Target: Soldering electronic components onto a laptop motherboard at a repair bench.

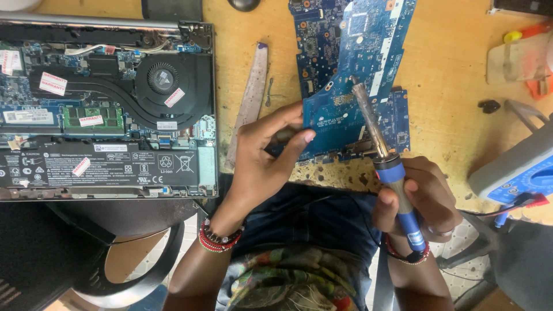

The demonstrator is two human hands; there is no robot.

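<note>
- The right hand (423, 198) is clenched round the blue handle of a soldering iron (385, 158), at the near edge of the wooden table (455, 75).
- The iron slants up and away from the hand; its metal tip rests over the blue circuit board (345, 63), near the board's middle.
- The left hand (262, 164) pinches the board's near left edge between thumb and fingers, grasping it there; the index finger lies along the edge.
- The board lies flat on the table, running from the far edge down towards the near edge, slightly right of the table's centre.
- An opened laptop (106, 103) fills the table's left side, its fan, battery and green memory module exposed, with several red-and-white stickers on them.
- Between laptop and board lies a long grey ruler (249, 103), tilted, just beside the left hand.
- At the right edge sits a grey-and-blue meter (515, 170), with red and blue leads plugged in at its near end.
- A small black bit (488, 106) lies on the table between board and meter.
- Both wrists wear red-and-black bead bracelets (218, 239).
</note>
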